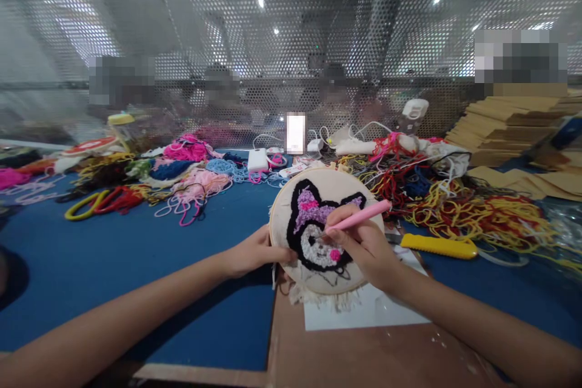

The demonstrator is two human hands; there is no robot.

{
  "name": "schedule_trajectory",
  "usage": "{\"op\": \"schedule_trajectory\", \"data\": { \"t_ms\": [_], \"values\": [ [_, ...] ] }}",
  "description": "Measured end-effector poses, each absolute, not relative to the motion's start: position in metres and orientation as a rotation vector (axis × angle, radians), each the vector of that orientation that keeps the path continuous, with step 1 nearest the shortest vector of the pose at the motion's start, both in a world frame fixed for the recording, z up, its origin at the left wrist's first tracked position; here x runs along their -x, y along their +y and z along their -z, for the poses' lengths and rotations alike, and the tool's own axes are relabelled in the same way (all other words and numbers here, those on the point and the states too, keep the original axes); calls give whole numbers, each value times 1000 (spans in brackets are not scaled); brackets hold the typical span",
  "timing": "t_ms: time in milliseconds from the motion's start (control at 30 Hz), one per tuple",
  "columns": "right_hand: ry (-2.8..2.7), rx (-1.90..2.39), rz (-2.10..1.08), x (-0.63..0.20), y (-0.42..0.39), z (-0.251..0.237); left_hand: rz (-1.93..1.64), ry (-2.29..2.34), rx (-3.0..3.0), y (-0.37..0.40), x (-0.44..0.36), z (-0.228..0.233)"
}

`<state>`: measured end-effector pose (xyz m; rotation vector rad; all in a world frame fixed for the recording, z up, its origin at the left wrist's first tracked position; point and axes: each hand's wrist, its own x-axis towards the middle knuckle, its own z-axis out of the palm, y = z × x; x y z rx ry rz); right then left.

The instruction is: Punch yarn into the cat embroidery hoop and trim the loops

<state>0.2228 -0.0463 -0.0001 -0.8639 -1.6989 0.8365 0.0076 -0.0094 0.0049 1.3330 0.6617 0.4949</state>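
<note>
Hoop held, pink tool at the stitching: grip and loose yarn are the risks

Far left, beyond the left hand (254, 251): a pink yarn pile (213, 185) on the blue counter (136, 267). Left hand pinches the near-left edge of the hooped fabric (336, 185), thumb on the front. Its fingers behind are hidden; if they sit under the tip, a push-through could prick them. If that one-sided hold slips, the hoop could tilt and stitches land off line.

Right hand (364, 248) grips a pink pen-like tool (361, 216) over the stitched face, just right of the left hand. Tip is lost among fingers and grey loops; can't tell if it's pierced the cloth. No thread made out on the tool. Fingers also cover part of the motif.

Just right of the right hand: yellow cutter (439, 247), blade not visible. Beyond it, a tangled yarn heap (482, 212); stray strands could snag the tool.
</note>
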Motion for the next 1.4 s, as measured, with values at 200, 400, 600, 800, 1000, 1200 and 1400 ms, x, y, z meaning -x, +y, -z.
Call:
{"op": "schedule_trajectory", "data": {
  "t_ms": [200, 400, 600, 800, 1000, 1200, 1400],
  "values": [
    [-1680, 856, -857, -223, -47, 3, -497, 672, -1351, -8, -6, -2],
    [-1729, 869, -787, -223, -47, 2, -512, 667, -1354, -9, -8, -3],
    [-1924, 854, -595, -221, -47, -1, -496, 675, -1345, -9, -6, -2],
    [-1997, 848, -578, -215, -51, -1, -484, 682, -1371, -8, -5, 1],
    [-1893, 984, -665, -216, -50, -1, -469, 694, -1333, -10, -6, -2],
    [-1648, 811, -822, -219, -49, 6, -487, 688, -1300, -11, -7, -3],
    [-1747, 860, -694, -220, -49, 5, -490, 688, -1318, -9, -6, 0]
  ]
}}
